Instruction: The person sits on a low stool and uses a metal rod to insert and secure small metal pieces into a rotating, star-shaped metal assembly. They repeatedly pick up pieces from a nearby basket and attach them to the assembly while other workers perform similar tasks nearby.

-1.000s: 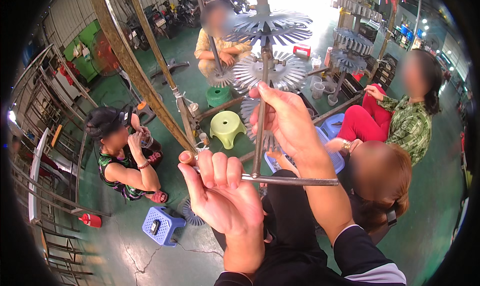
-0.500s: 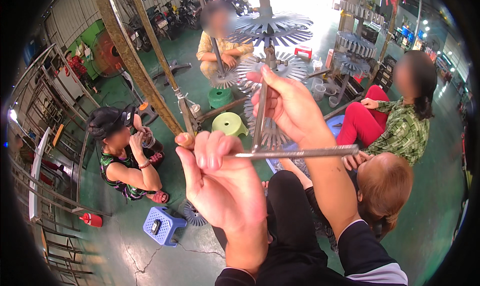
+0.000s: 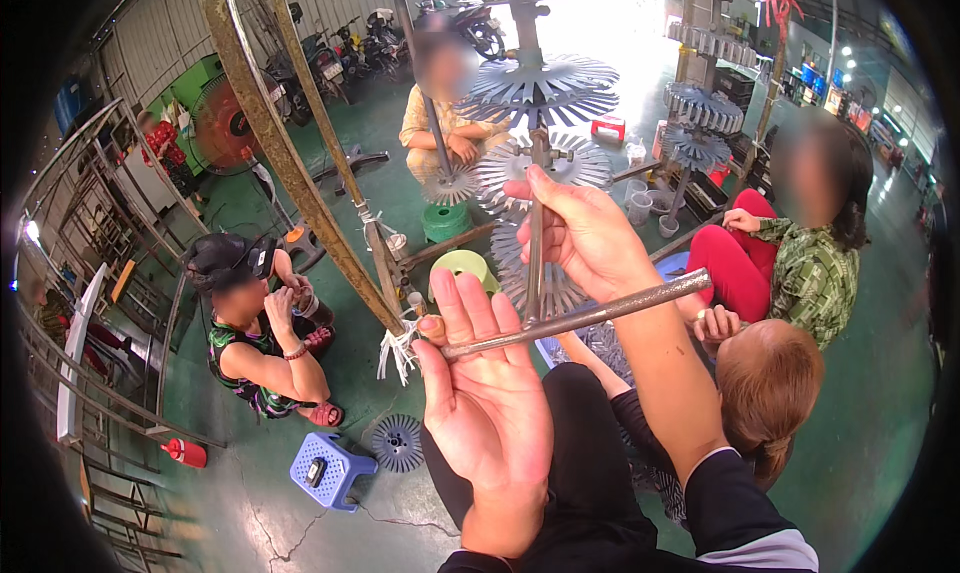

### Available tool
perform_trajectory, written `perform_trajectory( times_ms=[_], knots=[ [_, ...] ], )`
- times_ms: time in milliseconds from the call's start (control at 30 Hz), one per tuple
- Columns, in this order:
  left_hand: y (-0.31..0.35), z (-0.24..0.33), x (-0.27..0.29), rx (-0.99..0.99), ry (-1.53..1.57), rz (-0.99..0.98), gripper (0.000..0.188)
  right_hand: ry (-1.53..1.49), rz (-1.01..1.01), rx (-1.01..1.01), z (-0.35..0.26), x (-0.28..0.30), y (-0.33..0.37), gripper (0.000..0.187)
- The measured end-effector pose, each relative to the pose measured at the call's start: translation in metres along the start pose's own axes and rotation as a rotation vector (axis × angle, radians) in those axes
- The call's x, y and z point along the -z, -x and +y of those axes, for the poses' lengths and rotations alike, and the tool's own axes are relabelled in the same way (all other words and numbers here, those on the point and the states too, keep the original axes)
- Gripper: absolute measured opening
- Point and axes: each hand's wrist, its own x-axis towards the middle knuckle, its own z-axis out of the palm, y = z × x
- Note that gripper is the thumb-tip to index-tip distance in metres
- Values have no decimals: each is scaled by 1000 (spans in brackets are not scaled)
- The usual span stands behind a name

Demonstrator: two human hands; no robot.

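A T-shaped metal bar [image 3: 625, 304] is held up in front of me, its long rod lying crosswise and a shorter stem rising from it. My right hand [image 3: 592, 235] grips the stem, thumb pointing up along it. My left hand [image 3: 495, 418] is turned palm toward me with the fingers stretched flat. Across those fingers rests the rod's left end, touching but not wrapped. Beyond the stem stands a tall pole stacked with finned metal discs [image 3: 540, 91], partly hidden by my right hand.
People squat or sit around me: one at left in a black cap [image 3: 225, 273], one behind, two at right. A blue stool [image 3: 330, 463] with a small dark object and a finned disc [image 3: 398, 443] are at lower left. Slanted rusty poles [image 3: 290, 163] rise beside my left hand.
My left hand's curled fingers have straightened, leaving the palm spread under the rod's end. The crosswise rod has tilted, its right end higher. My right hand still grips the stem.
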Motion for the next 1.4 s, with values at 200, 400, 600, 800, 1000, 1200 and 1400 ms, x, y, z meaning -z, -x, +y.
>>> perform_trajectory(
  times_ms=[200, 400, 600, 800, 1000, 1200, 1400],
  knots=[
    [1, -12, 21, 60, -184, 108, 24, -123, 52, -39, 9, 13, -19, 40],
    [-36, 17, 47, -117, -270, -302, 18, 310, 194, 311, 0, 32, 0, 53],
    [-33, 12, 23, -165, -35, 10, 16, 1038, 148, 1130, -51, -47, 68, 30],
    [-34, 33, 25, -116, 150, 27, 13, 2119, -204, 789, -34, -86, 80, 35],
    [-30, 40, 20, -159, -28, 59, 9, 2463, -362, 890, -31, -84, 87, 16],
    [-29, 56, 26, -148, -47, 11, 6, 2348, -276, 942, -8, -82, 92, 12],
    [-33, 74, 26, -96, -112, -62, 5, 2237, -172, 1023, 9, -80, 92, 12]
  ],
)
